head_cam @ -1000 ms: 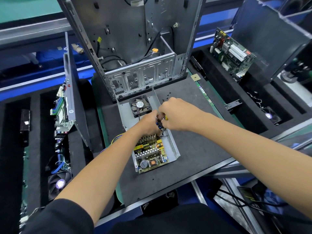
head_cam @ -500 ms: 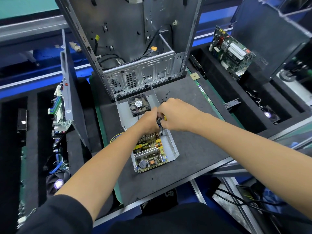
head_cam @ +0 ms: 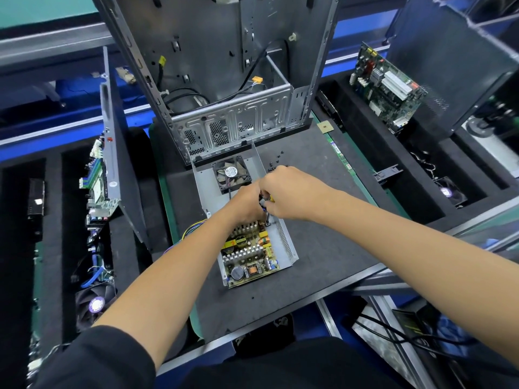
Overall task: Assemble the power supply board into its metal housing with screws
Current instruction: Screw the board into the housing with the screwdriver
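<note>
Grey steel computer case [head_cam: 224,66] stands open behind the metal housing [head_cam: 286,248], and loose black screws [head_cam: 276,161] lie beside. The housing, with the power supply board [head_cam: 247,254] inside, lies on a dark foam mat [head_cam: 323,262], its long axis running away from the person. The right hand [head_cam: 286,192] grips a screwdriver [head_cam: 266,209] over the board; the left hand [head_cam: 247,204] is curled beside it, its grip hidden.

An electronics assembly workshop: open computer case [head_cam: 224,80], circuit boards [head_cam: 387,85] in foam trays [head_cam: 421,175].
</note>
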